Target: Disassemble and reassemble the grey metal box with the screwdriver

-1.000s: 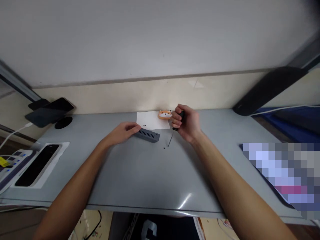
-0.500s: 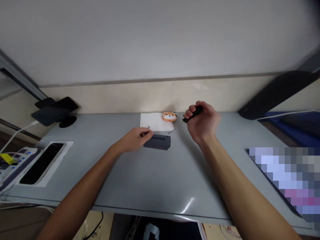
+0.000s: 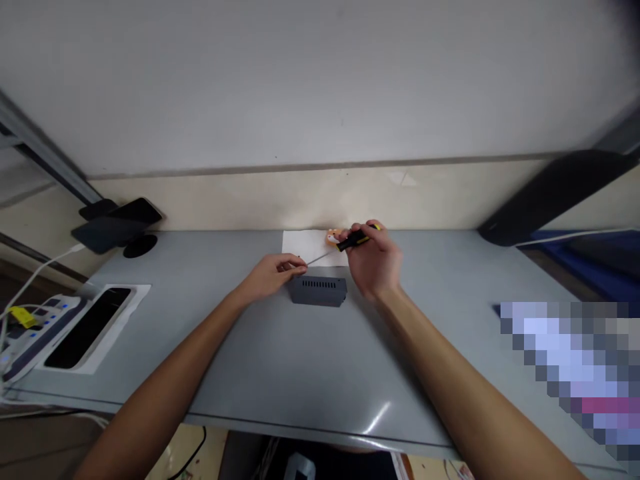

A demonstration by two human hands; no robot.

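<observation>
My right hand (image 3: 375,263) is wrapped round the black and yellow handle of a screwdriver (image 3: 356,239). Its thin shaft points left and down, and the tip reaches the fingertips of my left hand (image 3: 270,275). The left fingers are pinched together at that tip; whatever small thing they hold there is hidden. Just below them on the desk lies a dark grey box (image 3: 319,291) with a row of slots along its upper face. Behind it is a white sheet of paper (image 3: 304,245), and an orange animal-faced case (image 3: 331,237) is partly covered by my right hand.
A phone (image 3: 89,328) lies on white paper at the left, beside a power strip (image 3: 43,333) with cables. Another phone leans on a stand (image 3: 120,223) at the back left. A dark cylinder (image 3: 540,197) stands at the back right, and a blurred-out screen (image 3: 575,367) is nearer.
My right hand has moved left with the screwdriver, bringing its tip from the box's right end to my left fingers. The left hand has come off the box.
</observation>
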